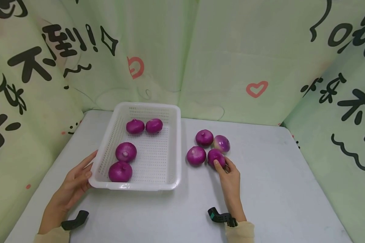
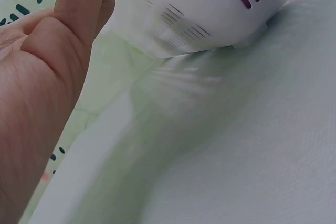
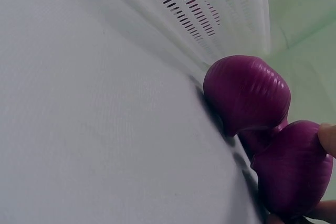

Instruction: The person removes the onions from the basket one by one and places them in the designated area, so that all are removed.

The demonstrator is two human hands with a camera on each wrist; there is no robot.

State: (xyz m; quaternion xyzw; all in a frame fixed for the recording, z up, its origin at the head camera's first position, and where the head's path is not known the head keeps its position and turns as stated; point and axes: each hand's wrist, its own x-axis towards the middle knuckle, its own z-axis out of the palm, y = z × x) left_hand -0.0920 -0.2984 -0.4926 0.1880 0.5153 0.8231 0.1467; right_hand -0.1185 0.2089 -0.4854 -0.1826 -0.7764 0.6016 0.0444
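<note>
A white perforated basket point(image 1: 176, 148) stands on the grey table and holds several purple onions point(image 1: 126, 151). To its right lies a cluster of onions. My right hand point(image 1: 222, 165) grips the nearest one, a purple onion point(image 1: 216, 156), with the thumb on its near side and fingers on its right. In the right wrist view this onion point(image 3: 294, 171) sits on the table with fingertips point(image 3: 328, 137) on it. My left hand point(image 1: 82, 172) rests with straight fingers against the basket's near left corner; its palm point(image 2: 52, 77) is open beside the basket wall point(image 2: 199, 9).
Three more onions point(image 1: 204, 137) lie touching the gripped one; one of them point(image 3: 247, 93) is between it and the basket point(image 3: 210, 9). Green printed cloth walls point(image 1: 231, 60) close in the table on three sides. Bare tabletop point(image 1: 276, 189) lies to the right and in front.
</note>
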